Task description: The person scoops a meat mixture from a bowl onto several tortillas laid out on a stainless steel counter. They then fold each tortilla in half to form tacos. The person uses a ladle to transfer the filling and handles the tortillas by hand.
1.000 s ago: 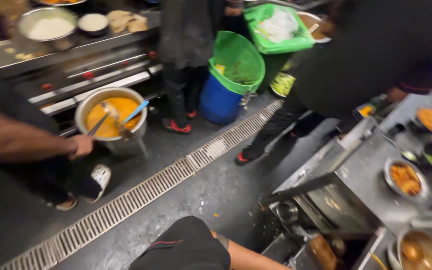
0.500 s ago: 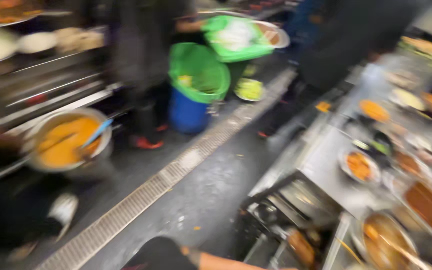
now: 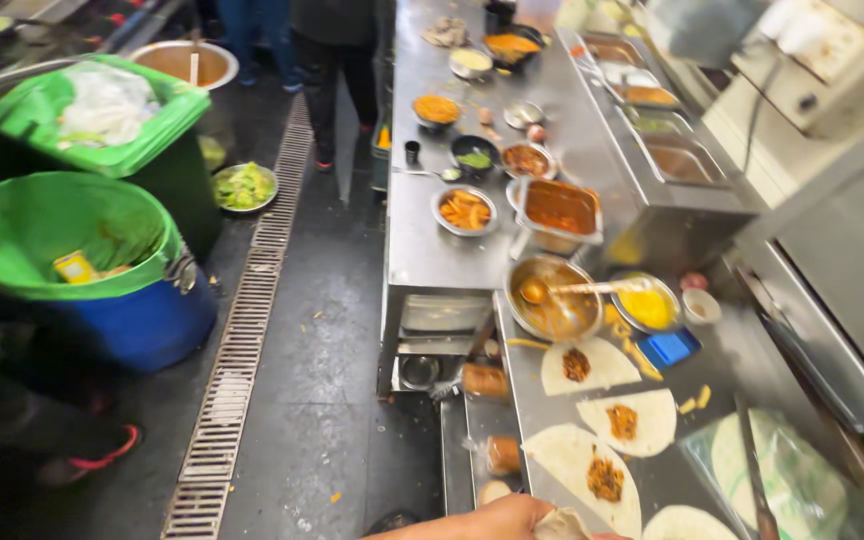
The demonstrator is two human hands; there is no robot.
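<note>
Steel bench (image 3: 452,250) lined with filled wraps (image 3: 592,465); assembling in hand. Hand (image 3: 497,520) at bottom edge just beside nearest wrap, fingers closed on a pale folded piece (image 3: 559,524). Next, likely folding, needing a steady grip.

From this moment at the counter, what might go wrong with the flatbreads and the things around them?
1. The nearest filled flatbread lies at the counter's front edge beside the hand; a nudge might push it off.
2. The ladle rests across the steel bowl's rim and might tip, spilling sauce.
3. Food scraps lie near the blue container and may get into the wraps.
</note>
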